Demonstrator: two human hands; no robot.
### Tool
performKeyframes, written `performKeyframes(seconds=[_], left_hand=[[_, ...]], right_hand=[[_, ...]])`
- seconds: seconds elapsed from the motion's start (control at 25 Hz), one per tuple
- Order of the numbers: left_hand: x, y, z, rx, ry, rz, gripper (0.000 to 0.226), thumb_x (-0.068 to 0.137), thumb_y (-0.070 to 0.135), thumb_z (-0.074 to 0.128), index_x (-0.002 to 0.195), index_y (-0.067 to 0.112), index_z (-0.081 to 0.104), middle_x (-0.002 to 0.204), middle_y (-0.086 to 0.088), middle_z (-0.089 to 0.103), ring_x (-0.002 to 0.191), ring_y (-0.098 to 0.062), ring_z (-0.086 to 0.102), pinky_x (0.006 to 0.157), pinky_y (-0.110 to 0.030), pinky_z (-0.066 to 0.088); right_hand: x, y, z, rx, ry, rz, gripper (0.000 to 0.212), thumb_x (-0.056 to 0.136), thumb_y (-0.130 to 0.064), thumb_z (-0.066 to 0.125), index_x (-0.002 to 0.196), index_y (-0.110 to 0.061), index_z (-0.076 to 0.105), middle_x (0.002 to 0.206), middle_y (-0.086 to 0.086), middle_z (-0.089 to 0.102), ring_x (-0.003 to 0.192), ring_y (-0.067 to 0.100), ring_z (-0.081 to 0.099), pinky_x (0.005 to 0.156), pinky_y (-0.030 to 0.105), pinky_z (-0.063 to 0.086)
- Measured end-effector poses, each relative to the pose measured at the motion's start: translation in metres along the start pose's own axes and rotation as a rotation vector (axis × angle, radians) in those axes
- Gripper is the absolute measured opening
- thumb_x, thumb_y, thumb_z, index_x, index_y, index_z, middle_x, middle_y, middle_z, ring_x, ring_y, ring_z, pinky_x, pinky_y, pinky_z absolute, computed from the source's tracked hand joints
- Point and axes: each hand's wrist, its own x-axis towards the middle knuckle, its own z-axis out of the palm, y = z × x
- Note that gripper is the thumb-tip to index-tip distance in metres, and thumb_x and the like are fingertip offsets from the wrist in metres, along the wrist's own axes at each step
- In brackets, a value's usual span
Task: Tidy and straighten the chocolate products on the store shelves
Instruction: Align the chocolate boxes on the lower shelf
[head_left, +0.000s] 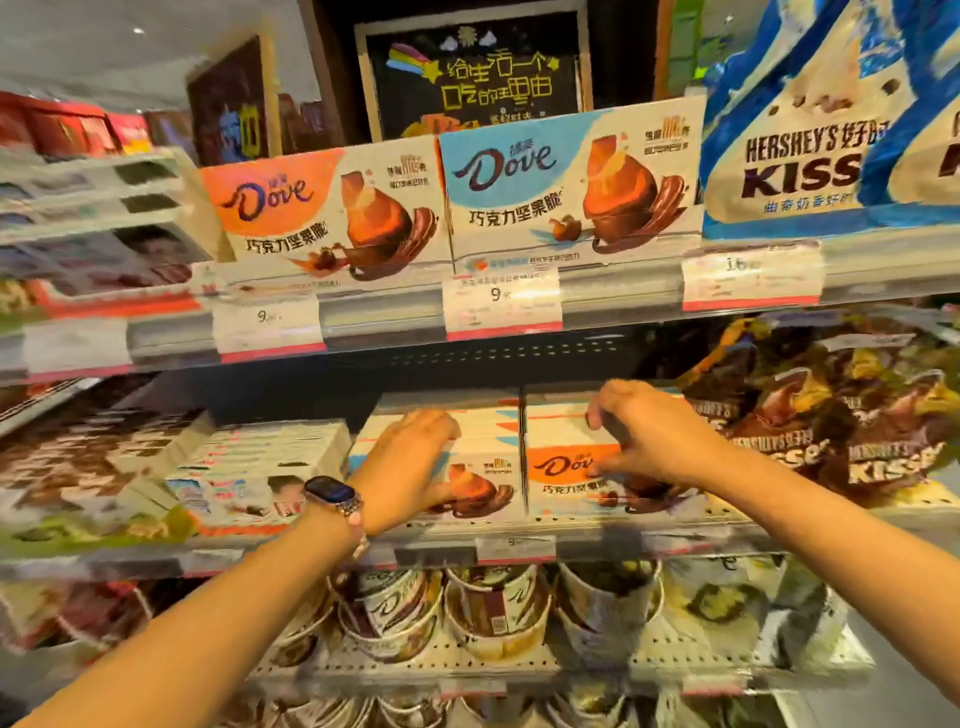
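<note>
On the middle shelf, centre: two Dove stacks mid-straightening.
Blue Dove boxes (483, 467) and orange Dove boxes (566, 467) stand side by side, faces near the shelf edge, probably being squared to the front. Left hand (410, 462) curls over the blue stack's left top corner, gripping; right hand (644, 431) pinches the orange stack's top, fingers bent. Both forearms reach up and far from below; Hershey's Kisses bags (831, 410) lie to the right.

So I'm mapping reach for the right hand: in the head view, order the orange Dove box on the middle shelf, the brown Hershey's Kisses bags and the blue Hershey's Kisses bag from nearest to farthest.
From the right hand:
1. Orange Dove box, middle shelf, under its fingers.
2. Brown Hershey's Kisses bags, same shelf, to its right.
3. Blue Hershey's Kisses bag, shelf above, upper right.
</note>
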Motion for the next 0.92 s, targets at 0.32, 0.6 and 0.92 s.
performKeyframes(seconds=[0.32, 0.6, 0.92], left_hand=[[0.015, -0.01, -0.001, 0.072, -0.063, 0.065, 0.05, 0.075, 0.047, 0.068, 0.112, 0.015, 0.056, 0.114, -0.002, 0.053, 0.106, -0.017, 0.046, 0.085, -0.025, 0.037], [0.005, -0.014, -0.044, -0.172, -0.092, 0.057, 0.039, 0.072, 0.055, 0.063, 0.095, 0.03, 0.045, 0.1, 0.006, 0.065, 0.09, -0.009, 0.062, 0.068, -0.031, 0.055], [-0.036, -0.013, -0.084, -0.205, 0.004, 0.119, 0.059, 0.071, 0.074, 0.046, 0.119, 0.041, 0.049, 0.107, 0.022, 0.063, 0.1, 0.007, 0.056, 0.078, -0.014, 0.049]], right_hand=[[-0.001, -0.007, -0.01, -0.044, -0.117, 0.017, 0.037, 0.067, -0.045, 0.076, 0.093, -0.024, 0.06, 0.112, -0.003, 0.051, 0.104, 0.017, 0.049, 0.083, 0.031, 0.043], [0.003, -0.014, -0.052, 0.042, -0.13, 0.016, 0.033, 0.075, -0.044, 0.07, 0.1, -0.027, 0.056, 0.078, -0.014, 0.06, 0.069, 0.005, 0.054, 0.063, 0.03, 0.046], [0.035, -0.034, -0.057, 0.239, -0.268, -0.1, 0.033, 0.082, -0.026, 0.066, 0.114, -0.022, 0.061, 0.105, -0.006, 0.067, 0.092, 0.01, 0.062, 0.083, 0.035, 0.054]])
